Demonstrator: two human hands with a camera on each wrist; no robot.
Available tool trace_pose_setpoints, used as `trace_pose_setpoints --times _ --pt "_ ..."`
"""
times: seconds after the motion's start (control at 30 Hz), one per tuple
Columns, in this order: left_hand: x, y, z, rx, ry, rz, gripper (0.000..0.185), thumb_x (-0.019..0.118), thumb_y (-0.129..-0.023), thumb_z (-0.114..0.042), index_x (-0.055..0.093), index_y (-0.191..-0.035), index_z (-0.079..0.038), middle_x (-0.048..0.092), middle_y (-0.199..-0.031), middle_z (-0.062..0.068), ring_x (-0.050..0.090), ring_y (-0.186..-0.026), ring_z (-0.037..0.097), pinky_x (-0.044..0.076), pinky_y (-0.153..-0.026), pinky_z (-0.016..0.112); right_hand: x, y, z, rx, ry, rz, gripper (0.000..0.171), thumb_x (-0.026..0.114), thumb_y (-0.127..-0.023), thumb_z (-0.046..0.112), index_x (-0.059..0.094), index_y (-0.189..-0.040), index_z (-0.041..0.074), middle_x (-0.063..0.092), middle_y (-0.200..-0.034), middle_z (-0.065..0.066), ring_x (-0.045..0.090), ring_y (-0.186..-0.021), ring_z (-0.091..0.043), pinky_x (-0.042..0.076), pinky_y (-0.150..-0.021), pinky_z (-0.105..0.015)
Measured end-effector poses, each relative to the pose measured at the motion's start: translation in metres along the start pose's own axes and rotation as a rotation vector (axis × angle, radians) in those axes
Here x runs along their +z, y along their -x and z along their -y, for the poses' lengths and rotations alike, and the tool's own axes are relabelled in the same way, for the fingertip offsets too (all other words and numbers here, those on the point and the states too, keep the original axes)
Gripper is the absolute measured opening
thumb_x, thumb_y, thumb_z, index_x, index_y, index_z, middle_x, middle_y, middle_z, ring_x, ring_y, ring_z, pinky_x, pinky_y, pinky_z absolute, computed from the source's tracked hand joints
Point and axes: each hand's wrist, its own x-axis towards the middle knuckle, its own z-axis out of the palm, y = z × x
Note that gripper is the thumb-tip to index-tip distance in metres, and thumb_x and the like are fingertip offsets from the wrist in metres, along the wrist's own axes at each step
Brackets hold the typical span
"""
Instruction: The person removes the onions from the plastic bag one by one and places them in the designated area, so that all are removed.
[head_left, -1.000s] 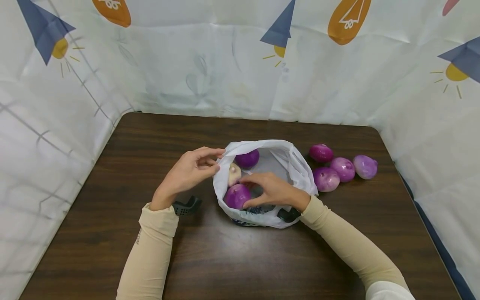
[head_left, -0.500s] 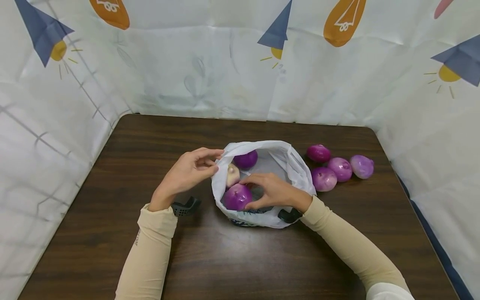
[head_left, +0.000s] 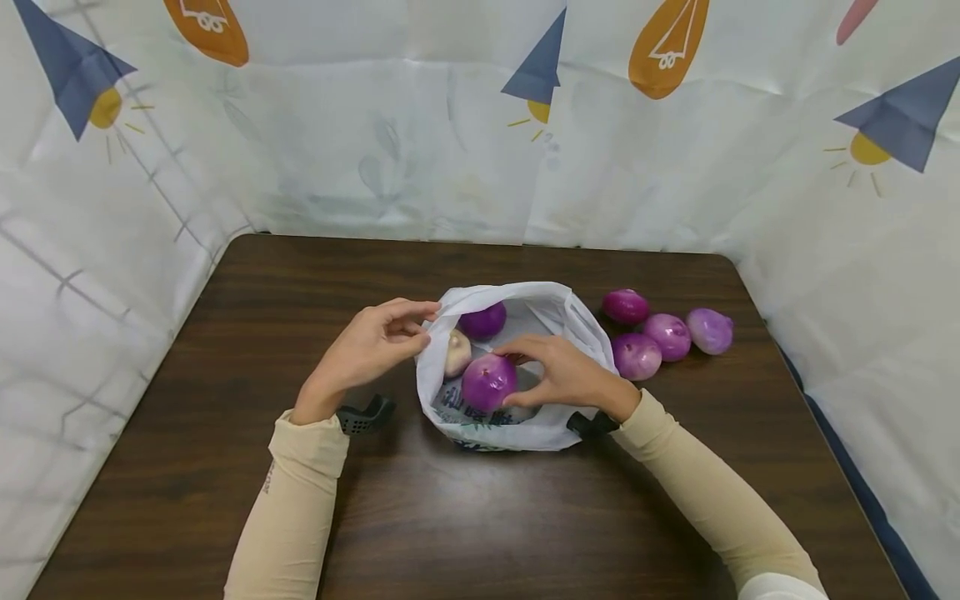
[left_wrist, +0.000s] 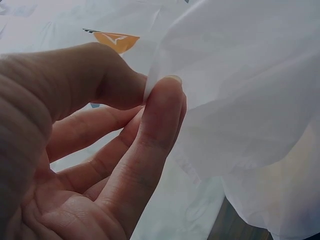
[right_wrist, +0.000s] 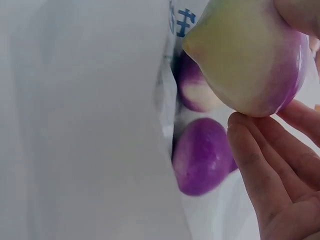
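Note:
A white plastic bag stands with its mouth spread in the head view. My left hand pinches its left rim between thumb and forefinger; the left wrist view shows the thin plastic between them. Reaching into the mouth, my right hand holds a purple onion between thumb and fingertips. Up close in the right wrist view, that onion has a pale, pointed end. Another purple onion and a pale one lie deeper in the bag, partly hidden by its wall and the held onion.
Several purple onions, among them a dark one and a lighter one, sit in a cluster right of the bag. All rest on a dark wooden table. A patterned white curtain hangs behind and along the sides.
The right hand has lifted the purple onion off the bag's lower left side and brought it slightly right, uncovering printing beneath. The left hand keeps its pinch on the rim. The head view has shifted slightly.

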Motion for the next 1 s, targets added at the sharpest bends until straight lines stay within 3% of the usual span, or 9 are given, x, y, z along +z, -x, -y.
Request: trace_pose_setpoints --times 0.3,0.53,0.73,1.0 --pt "0.000 0.000 0.000 0.016 0.003 -0.004 0.043 0.067 -0.098 -0.010 0.063 -0.141 -0.008 0.064 -0.137 0.015 0.072 -0.109 0.023 0.056 -0.084 0.016 -0.019 0.016 0.000 0.019 0.030 -0.071 0.064 0.092 -0.078 0.035 0.067 -0.133 0.013 0.071 -0.129 -0.001 0.072 -0.112 -0.014 0.060 -0.097 -0.032" --pt "0.000 0.000 0.001 0.021 -0.008 -0.008 0.044 0.067 -0.098 -0.010 0.063 -0.141 -0.008 0.064 -0.138 0.014 0.071 -0.103 0.008 0.057 -0.083 0.015 -0.032 0.032 -0.004 0.044 0.008 -0.138 0.065 0.093 -0.077 0.030 0.067 -0.134 0.014 0.072 -0.130 -0.005 0.074 -0.111 -0.018 0.062 -0.093 -0.044" --pt "0.001 0.000 0.001 0.013 -0.012 -0.014 0.043 0.067 -0.098 -0.010 0.064 -0.141 -0.009 0.065 -0.139 0.014 0.070 -0.099 0.000 0.056 -0.083 0.015 -0.042 0.044 -0.007 0.077 0.003 -0.168 0.066 0.094 -0.075 0.027 0.066 -0.135 0.016 0.072 -0.131 -0.002 0.073 -0.113 -0.017 0.061 -0.096 -0.039" --pt "0.001 -0.001 0.000 -0.006 -0.022 -0.001 0.044 0.068 -0.098 -0.012 0.063 -0.142 -0.010 0.065 -0.140 0.013 0.069 -0.099 -0.001 0.056 -0.083 0.016 -0.055 0.062 -0.011 0.148 0.023 -0.225 0.068 0.095 -0.075 0.032 0.066 -0.135 0.020 0.072 -0.128 0.002 0.072 -0.114 -0.017 0.060 -0.099 -0.042"
